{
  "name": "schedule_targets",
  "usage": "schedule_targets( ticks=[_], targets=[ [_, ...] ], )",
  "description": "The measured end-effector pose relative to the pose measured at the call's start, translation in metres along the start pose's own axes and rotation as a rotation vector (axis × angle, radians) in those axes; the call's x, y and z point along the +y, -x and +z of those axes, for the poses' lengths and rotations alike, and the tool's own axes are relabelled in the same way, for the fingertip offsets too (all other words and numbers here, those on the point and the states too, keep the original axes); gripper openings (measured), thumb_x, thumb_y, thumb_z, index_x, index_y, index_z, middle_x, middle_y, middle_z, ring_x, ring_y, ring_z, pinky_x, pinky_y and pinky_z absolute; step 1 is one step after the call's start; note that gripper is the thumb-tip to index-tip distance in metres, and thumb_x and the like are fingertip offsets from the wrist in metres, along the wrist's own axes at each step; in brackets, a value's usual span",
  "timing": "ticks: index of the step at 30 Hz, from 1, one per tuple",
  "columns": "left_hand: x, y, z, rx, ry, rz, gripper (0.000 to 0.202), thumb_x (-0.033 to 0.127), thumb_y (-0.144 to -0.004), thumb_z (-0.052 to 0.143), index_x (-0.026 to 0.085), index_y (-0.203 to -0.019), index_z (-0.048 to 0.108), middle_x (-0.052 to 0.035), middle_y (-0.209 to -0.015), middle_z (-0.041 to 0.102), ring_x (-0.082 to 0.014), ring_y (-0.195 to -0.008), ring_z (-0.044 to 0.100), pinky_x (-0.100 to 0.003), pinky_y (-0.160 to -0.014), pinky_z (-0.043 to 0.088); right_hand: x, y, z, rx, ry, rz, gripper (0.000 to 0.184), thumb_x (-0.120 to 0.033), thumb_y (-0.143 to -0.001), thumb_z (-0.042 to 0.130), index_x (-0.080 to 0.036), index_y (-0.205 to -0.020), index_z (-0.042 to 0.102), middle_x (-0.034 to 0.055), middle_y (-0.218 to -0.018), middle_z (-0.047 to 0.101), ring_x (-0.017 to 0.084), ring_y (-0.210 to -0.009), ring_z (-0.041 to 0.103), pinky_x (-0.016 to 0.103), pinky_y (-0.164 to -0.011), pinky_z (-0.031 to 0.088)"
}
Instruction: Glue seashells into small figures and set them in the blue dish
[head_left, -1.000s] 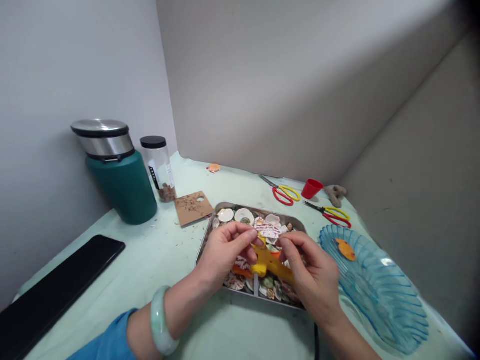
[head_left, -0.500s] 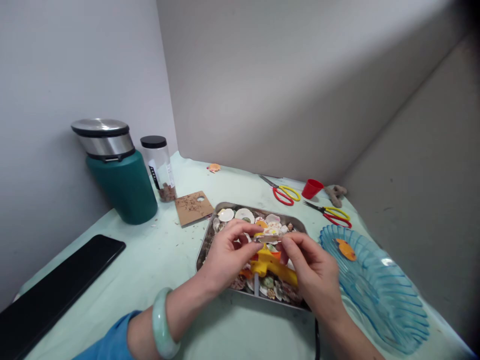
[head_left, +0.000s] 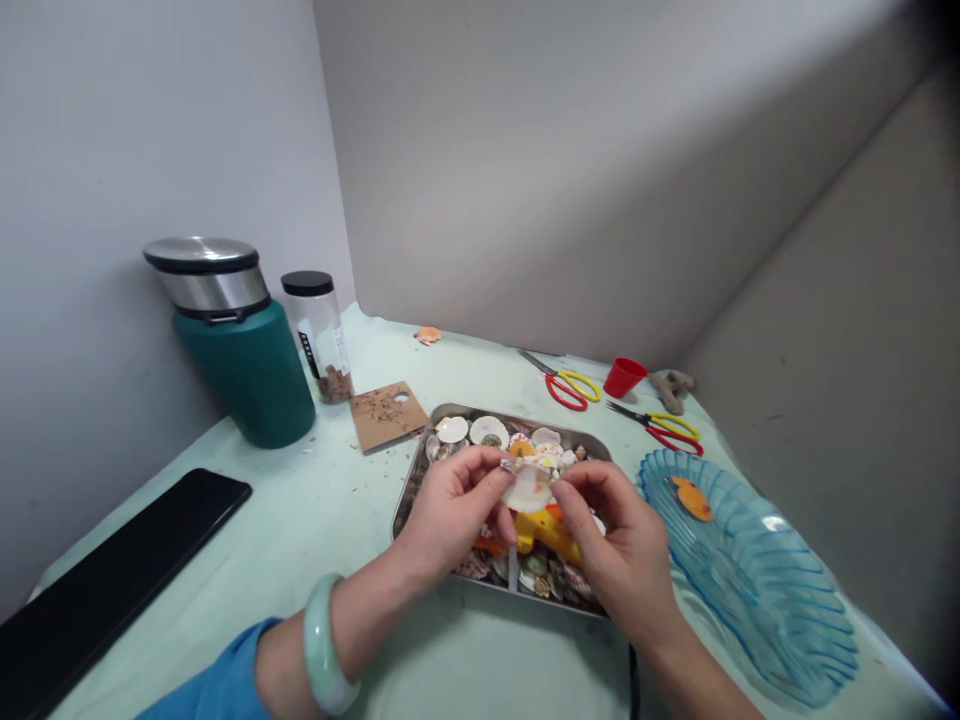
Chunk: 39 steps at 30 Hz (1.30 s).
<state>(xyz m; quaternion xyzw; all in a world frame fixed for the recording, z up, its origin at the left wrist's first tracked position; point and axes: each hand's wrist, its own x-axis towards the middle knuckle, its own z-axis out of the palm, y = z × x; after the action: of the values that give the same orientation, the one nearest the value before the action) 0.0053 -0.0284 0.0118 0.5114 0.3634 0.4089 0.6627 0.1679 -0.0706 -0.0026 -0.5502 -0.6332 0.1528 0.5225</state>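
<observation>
Both hands hold one pale scallop shell (head_left: 529,488) above a steel tray (head_left: 411,474) filled with several shells. My left hand (head_left: 450,515) pinches the shell's left edge, and a green bangle sits on that wrist. My right hand (head_left: 619,545) pinches the right edge, fingers curled. The shell's pale inner side faces me. Under the hands, on the shells, lies a yellow and orange tool (head_left: 550,530), partly hidden.
A ribbed blue plastic dish (head_left: 757,590) with an orange shell (head_left: 691,498) is at the right. Two yellow-and-red scissors (head_left: 568,384) (head_left: 666,427), a red cup (head_left: 624,377), a teal flask (head_left: 240,350), a jar (head_left: 319,335), a cardboard piece (head_left: 386,415) and a black slab (head_left: 105,575) surround the tray.
The shell was turned over between the fingers: a red-patterned side showed a second ago, it was edge-on half a second ago, and its pale inner side now faces me.
</observation>
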Motion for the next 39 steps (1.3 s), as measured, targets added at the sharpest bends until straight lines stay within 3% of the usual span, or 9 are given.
schedule_targets(
  ticks=[7,11,16,25,29,32,35,39],
  targets=[
    [-0.001,0.000,0.001,-0.091,0.055,-0.017,0.029,0.039,-0.075,0.066,0.013,-0.089,0.062,0.0002,-0.048,0.062,-0.0104,-0.042,0.054,-0.020,-0.048,0.044,-0.001,-0.001,-0.002,-0.020,0.029,-0.013,0.012,-0.026,-0.090,0.054,-0.021,-0.080,0.058,-0.0016,-0.074,0.058,0.012,-0.065,0.052,0.025,-0.062,0.042],
    [-0.004,-0.001,-0.001,-0.093,0.032,-0.023,0.030,0.042,-0.078,0.063,0.013,-0.088,0.063,0.0012,-0.046,0.059,-0.0100,-0.040,0.053,-0.020,-0.046,0.043,0.000,-0.001,-0.001,-0.028,0.044,-0.031,0.014,-0.027,-0.089,0.054,-0.020,-0.077,0.058,-0.0012,-0.073,0.058,0.013,-0.065,0.053,0.025,-0.062,0.041],
    [-0.003,-0.002,-0.003,-0.098,0.002,-0.004,0.030,0.044,-0.081,0.059,0.015,-0.074,0.057,0.0029,-0.046,0.055,-0.0080,-0.038,0.050,-0.018,-0.043,0.040,-0.002,0.000,-0.002,-0.067,0.051,-0.052,0.015,-0.026,-0.090,0.053,-0.020,-0.077,0.057,-0.0008,-0.073,0.058,0.013,-0.067,0.053,0.026,-0.063,0.041],
    [-0.003,-0.002,-0.001,-0.105,0.012,-0.038,0.032,0.046,-0.081,0.058,0.017,-0.074,0.048,0.0039,-0.044,0.055,-0.0086,-0.036,0.052,-0.016,-0.041,0.037,-0.005,-0.001,-0.002,-0.094,0.090,-0.099,0.017,-0.025,-0.090,0.052,-0.020,-0.075,0.055,-0.0011,-0.071,0.058,0.013,-0.065,0.053,0.026,-0.062,0.040],
    [-0.006,-0.005,-0.003,-0.003,0.044,-0.003,0.029,0.046,-0.085,0.051,0.019,-0.080,0.044,0.0037,-0.047,0.058,-0.0102,-0.038,0.055,-0.016,-0.041,0.037,-0.006,-0.004,-0.004,-0.150,0.187,-0.164,0.018,-0.025,-0.092,0.050,-0.020,-0.076,0.054,0.0001,-0.073,0.058,0.013,-0.065,0.053,0.026,-0.062,0.040],
    [-0.005,-0.009,-0.006,0.144,0.091,0.039,0.024,0.042,-0.086,0.051,0.019,-0.084,0.044,0.0051,-0.050,0.058,-0.0108,-0.041,0.057,-0.018,-0.045,0.043,-0.005,-0.007,-0.009,-0.273,0.450,-0.217,0.012,-0.030,-0.090,0.053,-0.020,-0.085,0.057,0.0040,-0.083,0.061,0.018,-0.074,0.058,0.030,-0.065,0.042],
    [-0.003,-0.012,-0.008,0.238,0.136,0.067,0.020,0.038,-0.086,0.052,0.020,-0.086,0.042,0.0061,-0.052,0.058,-0.0105,-0.042,0.056,-0.020,-0.048,0.046,-0.003,-0.009,-0.016,-0.392,0.677,-0.162,0.024,-0.040,-0.085,0.059,-0.021,-0.100,0.057,0.0079,-0.097,0.064,0.027,-0.087,0.062,0.035,-0.068,0.043],
    [-0.002,-0.014,-0.009,0.270,0.144,0.067,0.020,0.034,-0.084,0.054,0.020,-0.086,0.040,0.0066,-0.053,0.058,-0.0103,-0.042,0.055,-0.021,-0.048,0.047,0.000,-0.005,-0.023,-0.496,0.768,-0.088,0.036,-0.048,-0.084,0.058,-0.023,-0.109,0.056,0.0065,-0.091,0.069,0.027,-0.079,0.066,0.034,-0.063,0.043]
  ],
)
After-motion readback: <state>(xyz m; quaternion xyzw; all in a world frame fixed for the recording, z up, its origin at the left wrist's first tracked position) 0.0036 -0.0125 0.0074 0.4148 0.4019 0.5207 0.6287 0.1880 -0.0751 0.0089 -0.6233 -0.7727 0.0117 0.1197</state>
